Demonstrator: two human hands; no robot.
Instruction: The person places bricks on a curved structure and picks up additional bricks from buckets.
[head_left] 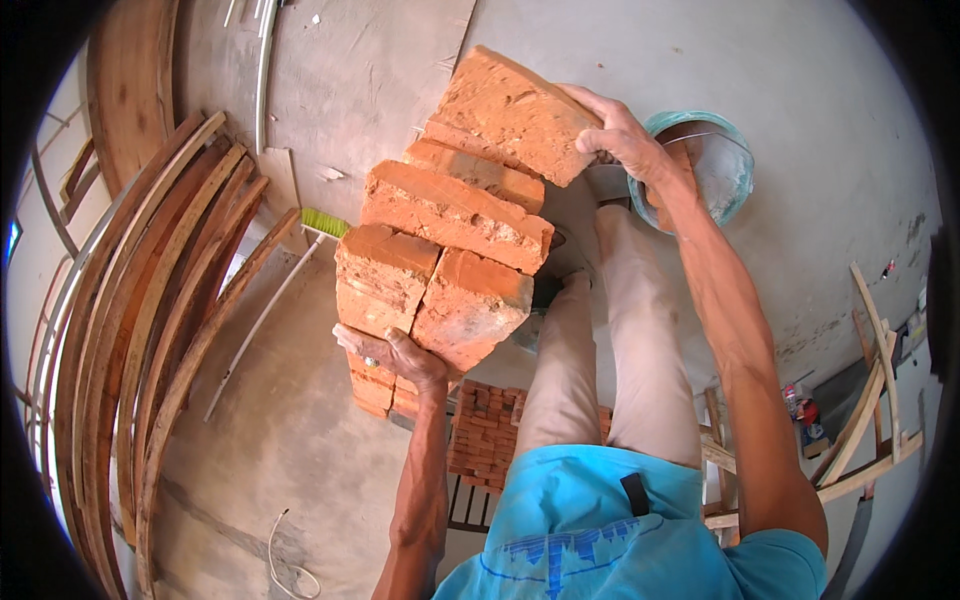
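My right hand (640,145) grips the right end of an orange brick (515,115), thumb on its near face and fingers behind. This brick is tilted at the far end of a row of stacked bricks (455,215); whether it touches them I cannot tell. At the near end, two bricks sit side by side: a left one (385,275) and a right one (470,310). My left hand (400,355), with a ring on a finger, lies against the side of these bricks, its fingers stretched out and holding nothing.
Right of the stack stands a teal-rimmed bucket (745,150) with a wire handle. Long wooden boards (150,330) lean at the left, near a green-bristled broom (325,223). A larger brick pile (480,430) lies beside my legs. Wooden poles (865,400) stand at the right.
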